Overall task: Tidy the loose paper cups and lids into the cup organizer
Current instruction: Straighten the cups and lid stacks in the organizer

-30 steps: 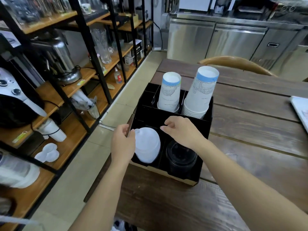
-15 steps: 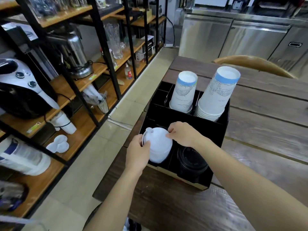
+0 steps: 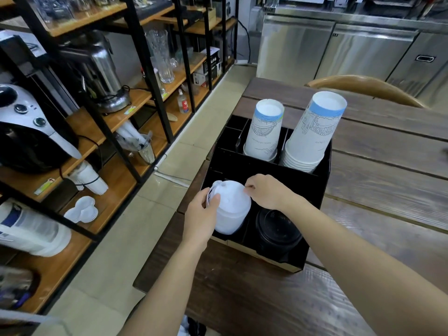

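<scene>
A black cup organizer [image 3: 312, 190] stands on the wooden table's left end. Its back compartments hold a small upside-down paper cup stack [image 3: 265, 132] and a larger paper cup stack [image 3: 312, 134]. The front left compartment holds a stack of white lids [image 3: 232, 209]; the front right holds black lids [image 3: 276, 229]. My left hand [image 3: 201, 214] grips the left side of the white lid stack, thumb on top. My right hand [image 3: 264, 190] pinches its upper right edge.
The wooden table [image 3: 388, 190] stretches right and toward me. A wooden chair back [image 3: 363, 87] sits behind it. Black-framed wooden shelves [image 3: 109, 122] with appliances, glassware and cups line the left, across a tiled floor strip. Steel cabinets [image 3: 339, 52] stand at the back.
Both hands closed in on the white lid stack: the left hand went from beside it to gripping its side, the right moved onto its top edge. The view shifted closer.
</scene>
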A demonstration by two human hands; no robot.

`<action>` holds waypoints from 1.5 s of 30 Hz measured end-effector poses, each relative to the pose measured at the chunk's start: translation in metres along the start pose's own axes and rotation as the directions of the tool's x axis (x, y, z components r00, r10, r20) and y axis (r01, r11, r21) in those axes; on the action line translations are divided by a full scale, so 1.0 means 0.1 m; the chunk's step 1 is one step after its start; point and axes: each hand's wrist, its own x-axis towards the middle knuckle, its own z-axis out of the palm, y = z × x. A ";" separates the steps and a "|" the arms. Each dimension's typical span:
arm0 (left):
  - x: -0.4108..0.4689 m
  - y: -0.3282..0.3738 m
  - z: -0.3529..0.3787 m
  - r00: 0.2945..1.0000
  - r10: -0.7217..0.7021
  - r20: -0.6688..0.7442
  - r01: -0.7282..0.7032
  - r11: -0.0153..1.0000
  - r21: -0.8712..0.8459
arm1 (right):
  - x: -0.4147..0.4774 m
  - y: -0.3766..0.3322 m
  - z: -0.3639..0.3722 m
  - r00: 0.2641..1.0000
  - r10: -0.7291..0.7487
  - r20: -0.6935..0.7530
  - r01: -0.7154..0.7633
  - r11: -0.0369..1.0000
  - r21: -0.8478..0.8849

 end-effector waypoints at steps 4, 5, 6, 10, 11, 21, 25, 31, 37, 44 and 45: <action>0.01 -0.03 0.04 0.989 -0.145 0.040 0.149 0.984 -0.095 | -0.02 -0.01 0.00 1.000 -0.003 -0.002 0.003 1.000 0.008; 0.02 -0.03 0.04 0.980 -0.191 0.051 0.196 0.973 -0.121 | -0.03 -0.02 0.01 1.000 0.000 0.022 0.000 1.000 -0.003; 0.03 -0.03 0.05 0.973 -0.224 0.054 0.230 0.962 -0.146 | -0.03 -0.02 0.01 0.999 0.005 0.050 -0.005 1.000 -0.014; 0.04 0.00 0.05 0.971 -0.218 0.099 0.235 0.946 -0.224 | -0.02 -0.06 -0.02 0.997 0.003 0.080 -0.002 1.000 -0.004; 0.03 0.01 0.06 0.972 -0.209 0.108 0.229 0.945 -0.232 | -0.02 -0.06 -0.03 0.997 0.001 0.073 -0.001 1.000 0.003; 0.06 -0.06 0.04 0.972 -0.188 0.143 0.222 0.937 -0.271 | 0.02 -0.06 -0.03 0.995 -0.024 0.092 0.029 0.998 -0.053; 0.07 -0.08 0.05 0.951 -0.243 0.190 0.287 0.923 -0.256 | 0.00 -0.05 -0.02 0.997 -0.035 0.076 0.038 0.999 -0.034; 0.06 -0.11 0.05 0.933 -0.283 0.222 0.355 0.825 -0.440 | -0.01 -0.12 -0.05 0.997 -0.078 0.028 0.076 0.994 0.081; 0.05 -0.06 0.03 0.935 -0.245 0.257 0.344 0.799 -0.493 | 0.00 -0.10 -0.02 0.996 -0.079 0.043 0.076 0.996 0.055; 0.10 0.00 0.04 0.903 -0.297 0.311 0.402 0.838 -0.370 | 0.01 -0.13 0.00 0.977 0.018 0.211 -0.023 0.999 0.023; 0.11 0.00 0.04 0.887 -0.324 0.331 0.435 0.827 -0.356 | 0.02 -0.14 -0.01 0.973 0.030 0.229 -0.036 0.999 0.018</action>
